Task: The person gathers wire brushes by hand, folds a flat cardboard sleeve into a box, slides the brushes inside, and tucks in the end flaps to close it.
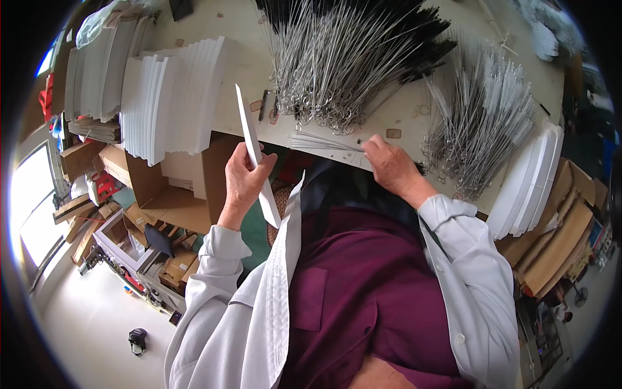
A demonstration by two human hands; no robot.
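My left hand (243,180) is closed around a long, narrow white box (248,126), held on a slant in front of the table edge. At that edge my right hand (392,170) pinches one end of a small bunch of thin wire brushes (324,142), which lies along the edge pointing left. Just beyond is a large heap of wire-handled brushes (324,78) with looped ends toward me and black bristles (424,45) at the far side. To the right of my right hand lies another heap of brushes with pale bristles (483,110).
Rows of white boxes (175,91) stand on the left of the table (243,48). More white boxes (528,181) stack at its right edge. An open cardboard carton (175,211) sits below on the left, and brown cardboard (557,233) leans at the right.
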